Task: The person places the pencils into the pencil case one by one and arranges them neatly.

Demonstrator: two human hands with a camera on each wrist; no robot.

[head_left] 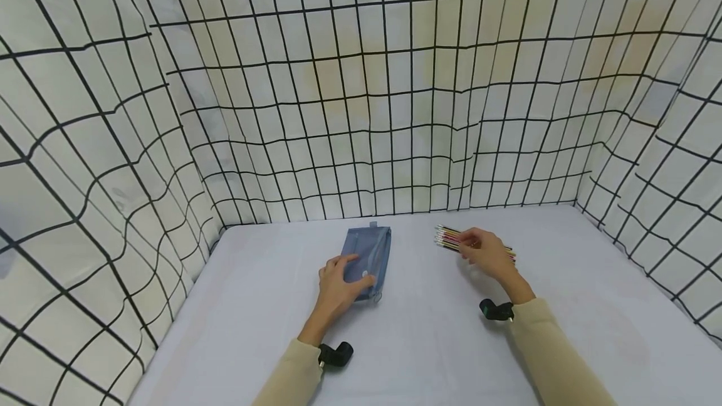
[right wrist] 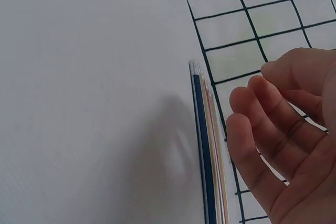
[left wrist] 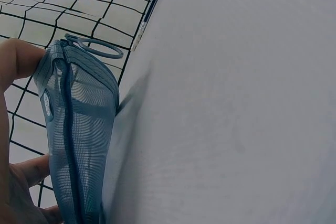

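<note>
While the left hand (head_left: 337, 286) grips a blue mesh zip pouch (head_left: 365, 255) at lower centre, the right hand (head_left: 488, 255), loosely curved and apparently empty, hovers at pencils (head_left: 447, 238) right of it, which could roll apart if fingertips knock the row

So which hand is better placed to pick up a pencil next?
Probably the right hand: it hovers by the pencils, its loosely curved fingers holding nothing. The left hand is busy gripping the pouch, away from the pencils.
</note>
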